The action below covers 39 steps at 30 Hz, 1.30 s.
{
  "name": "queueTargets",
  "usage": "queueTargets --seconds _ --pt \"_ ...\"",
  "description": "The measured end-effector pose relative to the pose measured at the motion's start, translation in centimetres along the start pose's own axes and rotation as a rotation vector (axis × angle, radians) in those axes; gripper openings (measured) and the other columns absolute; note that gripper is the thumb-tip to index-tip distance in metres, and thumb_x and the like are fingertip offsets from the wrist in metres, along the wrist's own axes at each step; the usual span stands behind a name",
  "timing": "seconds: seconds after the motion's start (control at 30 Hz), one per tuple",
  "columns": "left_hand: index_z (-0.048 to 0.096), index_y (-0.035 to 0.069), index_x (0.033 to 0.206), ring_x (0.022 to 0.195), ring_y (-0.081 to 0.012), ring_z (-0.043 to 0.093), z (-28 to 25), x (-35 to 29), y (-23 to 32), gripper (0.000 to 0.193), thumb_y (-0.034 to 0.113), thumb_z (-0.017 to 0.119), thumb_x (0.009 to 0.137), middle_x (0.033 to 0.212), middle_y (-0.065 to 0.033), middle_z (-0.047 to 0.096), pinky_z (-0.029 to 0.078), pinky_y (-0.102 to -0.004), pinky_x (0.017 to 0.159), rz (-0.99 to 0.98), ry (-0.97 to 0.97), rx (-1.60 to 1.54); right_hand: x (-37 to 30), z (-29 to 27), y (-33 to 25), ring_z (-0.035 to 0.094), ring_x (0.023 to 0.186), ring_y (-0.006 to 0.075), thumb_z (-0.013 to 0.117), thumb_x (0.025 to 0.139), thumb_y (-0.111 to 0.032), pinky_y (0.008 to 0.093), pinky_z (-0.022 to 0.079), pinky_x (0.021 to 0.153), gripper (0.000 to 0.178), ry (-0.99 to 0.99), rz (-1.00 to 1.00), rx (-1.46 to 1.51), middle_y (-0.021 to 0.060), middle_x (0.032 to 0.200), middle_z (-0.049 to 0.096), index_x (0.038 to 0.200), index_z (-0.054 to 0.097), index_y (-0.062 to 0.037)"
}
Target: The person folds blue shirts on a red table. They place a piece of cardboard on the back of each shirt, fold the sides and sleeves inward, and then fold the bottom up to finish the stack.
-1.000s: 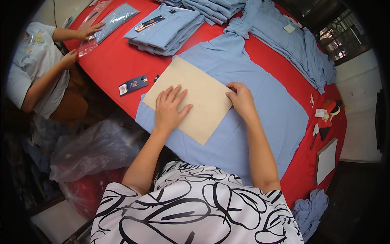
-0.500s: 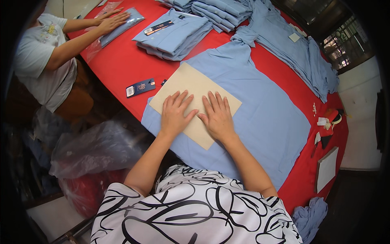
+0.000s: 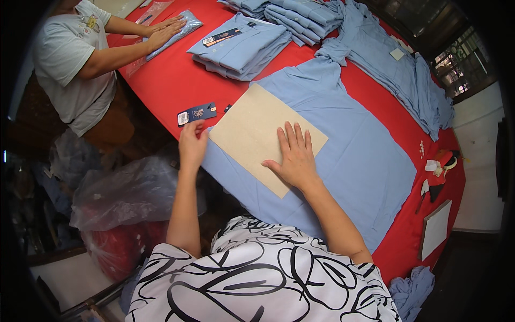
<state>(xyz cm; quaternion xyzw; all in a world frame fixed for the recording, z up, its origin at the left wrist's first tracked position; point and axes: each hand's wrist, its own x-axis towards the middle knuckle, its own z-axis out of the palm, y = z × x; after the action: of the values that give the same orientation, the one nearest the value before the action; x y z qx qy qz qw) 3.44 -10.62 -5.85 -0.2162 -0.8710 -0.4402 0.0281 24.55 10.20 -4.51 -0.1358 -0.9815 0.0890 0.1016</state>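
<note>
A light blue shirt (image 3: 365,155) lies spread on the red-covered table. On it rests a beige rectangular board (image 3: 252,129), set at a slant. My right hand (image 3: 298,161) lies flat on the board's right part, fingers stretched out. My left hand (image 3: 192,146) is off the board, at the shirt's left edge and just below a dark blue hang tag (image 3: 197,114). Its fingers are curled in, and whether they pinch anything is hidden. The tag lies on the red cloth, with a small dark piece (image 3: 227,108) beside the board's corner.
Folded blue shirts (image 3: 241,48) and further stacks (image 3: 303,21) stand at the back. More blue garments (image 3: 397,70) lie far right. Tape (image 3: 449,162) and small tools sit at the right edge. At far left a co-worker's hands (image 3: 166,32) press a bagged shirt. Plastic bags (image 3: 129,193) stand below left.
My left hand has lifted off the board and moved left toward the hang tag, its fingers curling. My right hand stays flat on the board. The whole view has shifted slightly.
</note>
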Motion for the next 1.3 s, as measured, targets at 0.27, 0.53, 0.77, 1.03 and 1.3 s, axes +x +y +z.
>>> queueTargets --seconds 0.27,0.53,0.77,1.03,1.3 --pt "0.071 -0.002 0.093 0.077 -0.0201 0.065 -2.6 1.6 -0.5 0.016 0.009 0.073 0.082 0.091 -0.0115 0.067 0.053 -0.0333 0.074 -0.089 -0.223 0.054 0.1 -0.2 0.1 0.023 0.147 0.0408 0.061 0.082 -0.067 0.0571 0.014 0.119 0.098 -0.013 0.002 0.005 0.0241 0.155 0.032 0.147 0.038 0.0018" --pt "0.068 -0.001 0.087 0.076 -0.0272 0.064 -1.8 1.3 -0.7 0.019 0.018 0.071 0.087 0.086 -0.0128 0.063 0.05 -0.038 0.072 -0.031 -0.158 0.145 0.0 -0.2 0.1 0.023 0.147 0.0402 0.061 0.082 -0.068 0.0568 0.014 0.119 0.098 -0.008 0.002 0.0 0.0236 0.155 0.032 0.148 0.038 0.0013" --pt "0.064 -0.001 0.086 0.08 -0.0318 0.063 -1.8 1.4 -1.3 0.02 0.018 0.066 0.091 0.09 -0.015 0.062 0.049 -0.041 0.074 -0.002 -0.133 0.136 -0.1 -0.2 0.2 0.023 0.147 0.0399 0.06 0.082 -0.069 0.0565 0.014 0.119 0.098 -0.004 0.001 0.004 0.023 0.156 0.032 0.148 0.038 0.001" --pt "0.061 -0.001 0.086 0.088 -0.0389 0.062 -0.4 0.7 -1.2 0.019 0.016 0.062 0.093 0.094 -0.0173 0.062 0.049 -0.046 0.077 0.035 0.02 0.248 -0.1 -0.2 0.3 0.022 0.148 0.0399 0.061 0.082 -0.068 0.0562 0.014 0.12 0.097 0.001 -0.003 0.017 0.0231 0.156 0.032 0.148 0.038 0.0009" --pt "0.065 0.0 0.093 0.076 -0.0259 0.063 -1.6 1.1 -1.0 0.02 0.019 0.065 0.093 0.085 -0.0139 0.066 0.049 -0.0386 0.071 -0.113 -0.075 0.046 -0.1 -0.2 0.2 0.022 0.148 0.0402 0.062 0.082 -0.067 0.0568 0.014 0.119 0.098 0.014 -0.002 0.028 0.0237 0.156 0.031 0.147 0.037 0.0018"
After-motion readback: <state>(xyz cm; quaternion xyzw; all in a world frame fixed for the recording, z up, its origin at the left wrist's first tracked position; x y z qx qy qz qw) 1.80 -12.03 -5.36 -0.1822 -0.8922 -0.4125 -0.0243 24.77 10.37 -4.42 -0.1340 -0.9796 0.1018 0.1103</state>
